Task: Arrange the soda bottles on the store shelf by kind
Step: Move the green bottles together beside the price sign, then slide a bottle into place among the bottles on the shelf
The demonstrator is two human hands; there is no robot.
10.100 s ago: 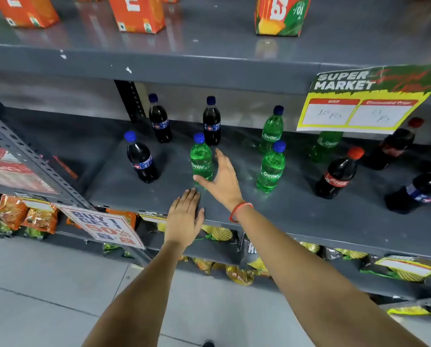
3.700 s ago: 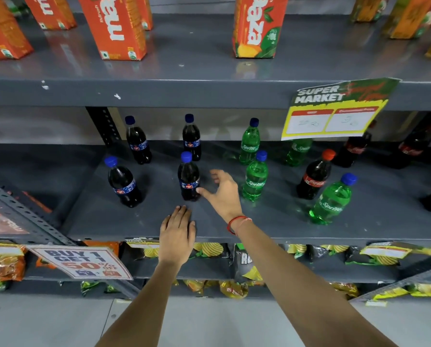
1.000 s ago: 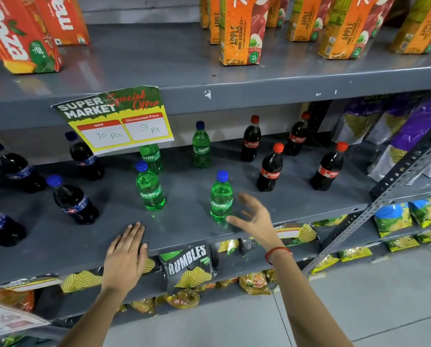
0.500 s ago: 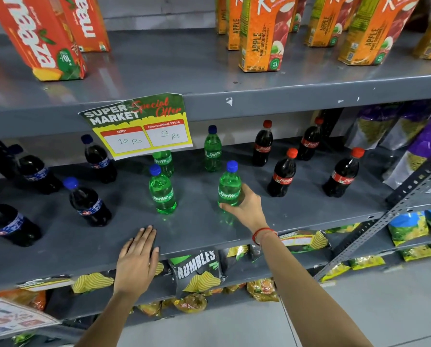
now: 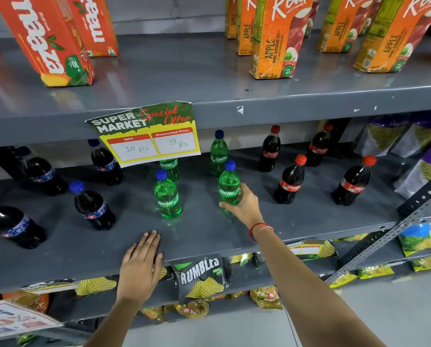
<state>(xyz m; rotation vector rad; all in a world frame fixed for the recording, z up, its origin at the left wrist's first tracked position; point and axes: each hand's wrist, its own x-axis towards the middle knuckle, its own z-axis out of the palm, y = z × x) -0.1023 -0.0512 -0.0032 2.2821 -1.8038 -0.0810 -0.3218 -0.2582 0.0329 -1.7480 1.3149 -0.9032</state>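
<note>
Fingers (image 5: pixel 225 204) of right hand (image 5: pixel 244 206) seemingly wrap Sprite bottle (image 5: pixel 229 185).

Sprite bottles (image 5: pixel 167 196) stand mid-shelf (image 5: pixel 209 234), under the price sign (image 5: pixel 146 134). Pepsi bottles (image 5: pixel 94 209) left of the Sprites, Coca-Cola bottles (image 5: pixel 290 181) right. Juice cartons (image 5: pixel 274 38) on the shelf above, chip bags (image 5: pixel 201 279) below.

Right hand (image 5: pixel 244 204) now wrapped round front Sprite bottle (image 5: pixel 229 187), open and just short of it a second ago; bottle shifted back on shelf (image 5: pixel 309 221), now just in front of rear Sprite bottle (image 5: pixel 218 154)
</note>
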